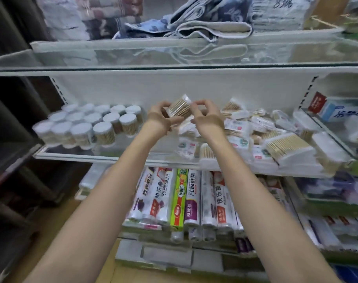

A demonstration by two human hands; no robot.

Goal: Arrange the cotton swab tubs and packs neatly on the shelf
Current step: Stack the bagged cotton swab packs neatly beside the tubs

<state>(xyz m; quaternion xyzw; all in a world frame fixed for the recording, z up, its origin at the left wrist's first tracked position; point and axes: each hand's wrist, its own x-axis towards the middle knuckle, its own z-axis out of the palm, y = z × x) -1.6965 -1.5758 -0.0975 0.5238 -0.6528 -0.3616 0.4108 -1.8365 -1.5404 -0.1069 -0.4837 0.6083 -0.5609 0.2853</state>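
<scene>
Both hands are raised together above the white metal shelf, sharing one small clear plastic pack of wooden-stemmed cotton swabs. The left hand curls its fingers round the pack's lower left end, and the right hand pinches its right edge between thumb and fingertips. Held tilted and lifted off the shelf like this, the pack is probably being turned or straightened before it goes down in a row.

Left of the pack, the round clear tubs with white lids stand upright and close together, already looking orderly. Right of the pack lies the loose heap of swab packs, lying at all angles (some on top of others), with larger flat packs at its near edge. That heap crowds the space just below the pack, so a bare spot for it is hard to find.

Above the pack, folded towels sit on a higher shelf; below it, boxed rolls of cling film stand in a row
</scene>
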